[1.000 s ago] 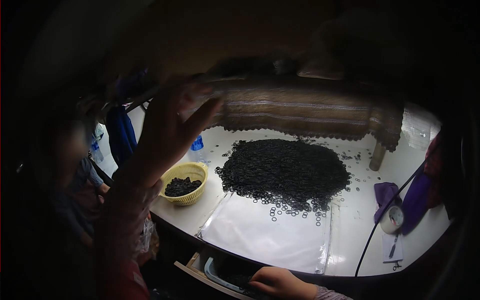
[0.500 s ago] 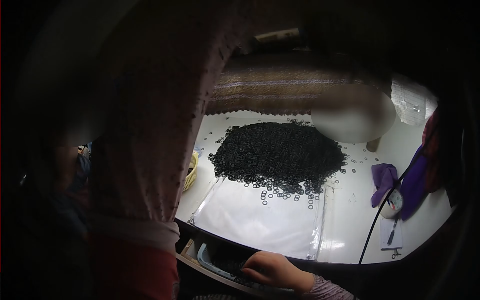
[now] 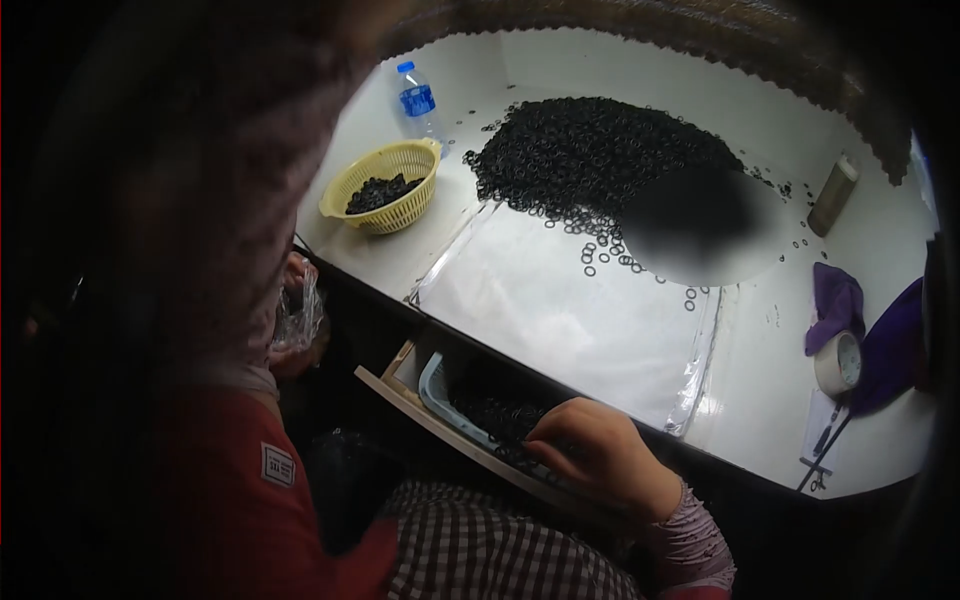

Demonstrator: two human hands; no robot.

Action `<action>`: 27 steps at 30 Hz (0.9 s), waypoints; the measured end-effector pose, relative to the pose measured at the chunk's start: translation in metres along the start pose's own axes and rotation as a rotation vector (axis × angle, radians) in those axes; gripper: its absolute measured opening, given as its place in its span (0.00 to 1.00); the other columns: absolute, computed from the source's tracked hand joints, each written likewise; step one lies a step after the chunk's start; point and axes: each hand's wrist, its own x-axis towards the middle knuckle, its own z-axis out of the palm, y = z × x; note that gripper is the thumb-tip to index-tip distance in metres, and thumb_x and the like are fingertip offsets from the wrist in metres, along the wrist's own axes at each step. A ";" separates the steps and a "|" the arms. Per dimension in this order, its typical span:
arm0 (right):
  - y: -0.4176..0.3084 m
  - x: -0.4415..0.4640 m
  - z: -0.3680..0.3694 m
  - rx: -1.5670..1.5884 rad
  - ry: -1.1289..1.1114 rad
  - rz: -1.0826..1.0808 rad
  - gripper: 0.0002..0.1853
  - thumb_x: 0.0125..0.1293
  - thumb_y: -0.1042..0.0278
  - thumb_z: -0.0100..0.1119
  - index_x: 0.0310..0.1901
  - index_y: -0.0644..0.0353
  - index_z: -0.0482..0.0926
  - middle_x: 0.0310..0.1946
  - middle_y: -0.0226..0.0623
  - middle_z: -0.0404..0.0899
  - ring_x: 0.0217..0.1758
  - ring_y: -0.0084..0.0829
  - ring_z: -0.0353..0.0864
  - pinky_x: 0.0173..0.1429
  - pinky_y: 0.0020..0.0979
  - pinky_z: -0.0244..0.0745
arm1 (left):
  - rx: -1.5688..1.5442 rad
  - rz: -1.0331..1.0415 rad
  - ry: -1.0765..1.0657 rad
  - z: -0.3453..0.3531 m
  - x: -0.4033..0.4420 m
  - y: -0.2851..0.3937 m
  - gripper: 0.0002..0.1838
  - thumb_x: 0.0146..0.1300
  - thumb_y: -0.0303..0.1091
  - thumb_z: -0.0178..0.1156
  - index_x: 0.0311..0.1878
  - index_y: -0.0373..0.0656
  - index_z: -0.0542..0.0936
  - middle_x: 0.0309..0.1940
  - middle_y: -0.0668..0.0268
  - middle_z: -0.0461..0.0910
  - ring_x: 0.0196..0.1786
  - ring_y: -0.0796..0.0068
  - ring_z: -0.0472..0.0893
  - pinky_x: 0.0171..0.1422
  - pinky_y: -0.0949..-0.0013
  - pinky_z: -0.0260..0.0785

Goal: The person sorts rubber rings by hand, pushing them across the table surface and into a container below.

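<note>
My right hand (image 3: 605,455) is over the open drawer (image 3: 425,420), fingers curled in and pressed together. Its fingertips meet the black rings (image 3: 490,410) lying in a light blue basket (image 3: 432,388); whatever they grip is hidden. On the left my raised arm, in a pink sleeve (image 3: 235,270), runs up towards the camera, its hand lost beyond the dark top edge. Beyond the drawer, a large heap of black rings (image 3: 580,150) lies on the white table (image 3: 745,410). Several loose rings reach onto a clear plastic sheet (image 3: 560,310).
At the left, a yellow basket (image 3: 405,210) holds black pieces beside a water bottle (image 3: 417,98). A tape roll (image 3: 838,365) and purple cloth (image 3: 837,300) lie right. A partly hidden hand (image 3: 296,362) with clear plastic (image 3: 300,318) appears left; whose is unclear. A blurred oval covers part of the heap.
The view has tilted down and turned left, bringing the whole yellow basket, the bottle and my checked clothing into sight. My right hand stays at the drawer basket with its fingers curled.
</note>
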 end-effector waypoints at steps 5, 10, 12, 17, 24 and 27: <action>0.010 0.006 0.003 -0.066 -0.055 0.009 0.05 0.64 0.70 0.72 0.39 0.57 0.85 0.34 0.38 0.83 0.38 0.42 0.85 0.43 0.38 0.81 | -0.212 -0.204 -0.705 0.004 -0.225 0.124 0.18 0.70 0.31 0.64 0.62 0.46 0.80 0.68 0.58 0.80 0.73 0.56 0.76 0.76 0.39 0.62; 0.014 0.017 0.007 -0.092 -0.074 0.040 0.06 0.63 0.72 0.72 0.39 0.58 0.84 0.34 0.39 0.83 0.38 0.43 0.85 0.43 0.39 0.80 | -0.392 -0.720 -1.202 -0.015 -0.305 0.183 0.26 0.75 0.42 0.60 0.72 0.45 0.76 0.73 0.48 0.72 0.77 0.47 0.69 0.80 0.39 0.57; 0.017 0.021 0.009 -0.113 -0.084 0.034 0.06 0.63 0.72 0.72 0.39 0.58 0.84 0.34 0.39 0.83 0.37 0.43 0.85 0.42 0.39 0.80 | -0.357 -0.679 -1.093 -0.022 -0.308 0.195 0.28 0.75 0.46 0.60 0.72 0.41 0.75 0.73 0.47 0.72 0.77 0.45 0.69 0.80 0.41 0.58; 0.026 0.024 0.009 -0.185 -0.061 0.024 0.07 0.60 0.77 0.73 0.38 0.60 0.84 0.35 0.38 0.84 0.38 0.40 0.85 0.43 0.37 0.80 | -0.513 -0.797 -0.776 -0.065 -0.299 0.182 0.29 0.71 0.44 0.65 0.69 0.37 0.77 0.67 0.48 0.77 0.71 0.49 0.75 0.76 0.53 0.64; 0.035 0.016 -0.002 -0.143 0.080 0.181 0.06 0.60 0.82 0.69 0.38 0.63 0.84 0.34 0.39 0.85 0.37 0.35 0.85 0.44 0.31 0.78 | 0.252 -1.037 -0.586 -0.192 -0.381 0.066 0.11 0.67 0.25 0.66 0.52 0.38 0.85 0.46 0.55 0.86 0.46 0.57 0.88 0.53 0.60 0.79; 0.037 0.022 0.001 -0.127 0.065 0.208 0.05 0.61 0.82 0.69 0.38 0.63 0.84 0.34 0.39 0.85 0.37 0.34 0.85 0.44 0.30 0.78 | 0.119 -1.309 -1.020 -0.230 -0.408 0.037 0.10 0.64 0.29 0.68 0.48 0.40 0.87 0.44 0.52 0.88 0.47 0.52 0.87 0.55 0.57 0.79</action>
